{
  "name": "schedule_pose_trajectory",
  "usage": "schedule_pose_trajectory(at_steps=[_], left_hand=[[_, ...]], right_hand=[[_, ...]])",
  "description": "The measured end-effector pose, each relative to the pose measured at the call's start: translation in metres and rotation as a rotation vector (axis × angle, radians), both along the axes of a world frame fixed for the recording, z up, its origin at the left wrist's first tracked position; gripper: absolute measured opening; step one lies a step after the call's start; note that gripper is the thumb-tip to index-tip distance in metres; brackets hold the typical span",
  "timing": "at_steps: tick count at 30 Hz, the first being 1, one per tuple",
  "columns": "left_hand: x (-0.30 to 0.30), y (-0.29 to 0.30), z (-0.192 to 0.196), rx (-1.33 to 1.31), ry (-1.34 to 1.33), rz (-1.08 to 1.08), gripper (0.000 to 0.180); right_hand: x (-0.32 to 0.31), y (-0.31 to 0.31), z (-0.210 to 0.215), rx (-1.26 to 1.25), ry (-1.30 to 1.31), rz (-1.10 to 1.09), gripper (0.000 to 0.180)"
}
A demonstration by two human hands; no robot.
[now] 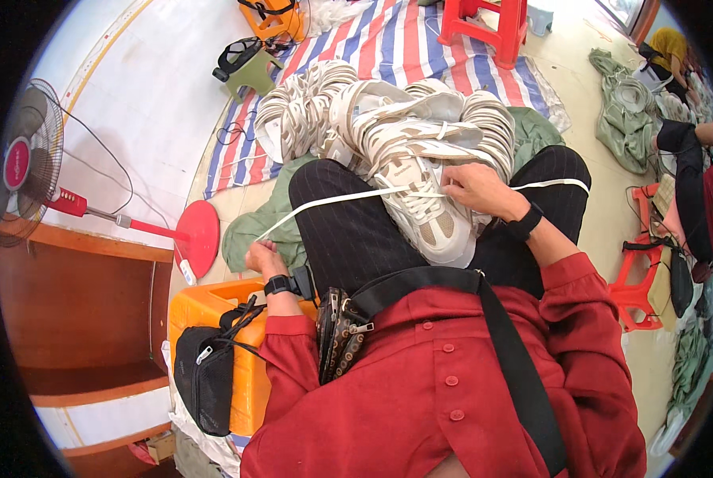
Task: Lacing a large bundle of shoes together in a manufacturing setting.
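Between my thighs lies a white and beige sneaker upper (438, 226), toe toward me, with white lacing across its front. My left hand (265, 258) is out beyond my left knee, its fingers closed on one end of a white shoelace (324, 201). The lace runs taut from there across my thigh to the eyelets. My right hand (481, 190) is curled over the upper's right eyelet edge, where its fingertips are partly hidden. The lace's other length passes over my right thigh. Several more sneaker uppers (308, 103) are stacked in bunches just beyond my knees.
A red pedestal fan (198, 239) stands at the left. An orange plastic stool (249, 390) with a black bag (205, 374) is by my left side. Striped sheeting (404, 40) covers the floor ahead, with a red stool (484, 28) on it. Another person (707, 183) sits at the right.
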State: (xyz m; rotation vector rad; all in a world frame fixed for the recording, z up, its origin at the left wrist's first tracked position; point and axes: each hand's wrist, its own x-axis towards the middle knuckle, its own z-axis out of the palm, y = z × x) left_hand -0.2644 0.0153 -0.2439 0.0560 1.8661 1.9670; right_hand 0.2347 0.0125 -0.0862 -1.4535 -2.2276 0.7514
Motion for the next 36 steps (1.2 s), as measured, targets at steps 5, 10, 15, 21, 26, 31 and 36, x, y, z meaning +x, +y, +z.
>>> schedule_pose_trajectory(at_steps=[5,10,15,21,26,31,36], left_hand=[[0.052,0.008,0.047,0.068,0.034,-0.087,0.007],[0.099,0.027,0.131,0.179,0.404,-0.174,0.017],[0.178,0.016,0.194,0.308,0.482,-0.957,0.02],[0.256,0.011,0.218,0.097,0.707,-1.813,0.027],[0.296,-0.007,0.244,0.142,0.864,-2.01,0.033],[0.296,-0.039,0.261,0.23,0.803,-2.031,0.017],[0.268,-0.069,0.304,0.347,0.548,-1.944,0.008]], right_hand=[[0.01,-0.005,0.002,-0.013,0.109,0.122,0.015],[0.003,-0.023,0.049,-0.179,0.424,0.081,0.009],[0.007,-0.044,0.1,-0.246,0.723,0.038,0.01],[0.016,-0.06,0.15,-0.211,0.878,-0.029,0.012],[0.017,-0.076,0.181,-0.148,0.95,-0.019,0.013],[0.022,-0.082,0.181,-0.095,1.069,0.163,0.013],[0.039,-0.106,0.2,-0.084,1.036,0.116,0.014]])
